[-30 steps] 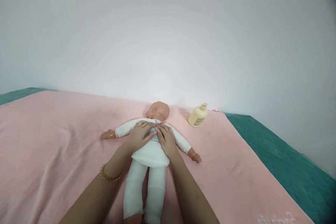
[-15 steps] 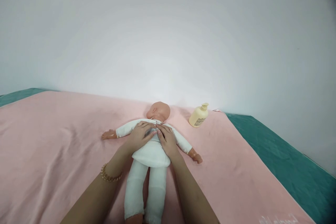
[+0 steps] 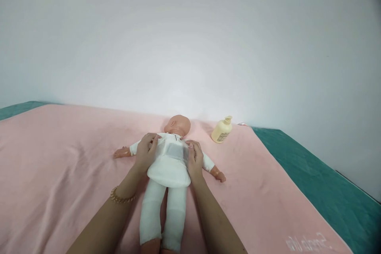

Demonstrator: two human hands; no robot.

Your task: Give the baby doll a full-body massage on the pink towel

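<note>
In the head view, a doll is lying stretched out on a pink blanket, its head pointing toward the pale wall and its legs running down to the bottom edge. Its head is showing smooth, bare and peach-coloured, with one ear facing left and the face staying out of sight. White cloth is covering the body, the arms and most of the legs, flaring into a rounded hem over the hips. Shiny, darker orange-brown hands and lower legs are sticking out from the sleeves and cuffs, and both arms are spreading outward. A grey panel is sitting across the upper body, and a short dark line is marking the cloth below the neck.

The left hand and right hand are resting apart along either side of the upper body, fingers bending; whether they are pinching the cloth, I cannot tell. A beaded bracelet is circling the left wrist. A cream pump bottle is standing beyond the doll's right-hand side.
</note>
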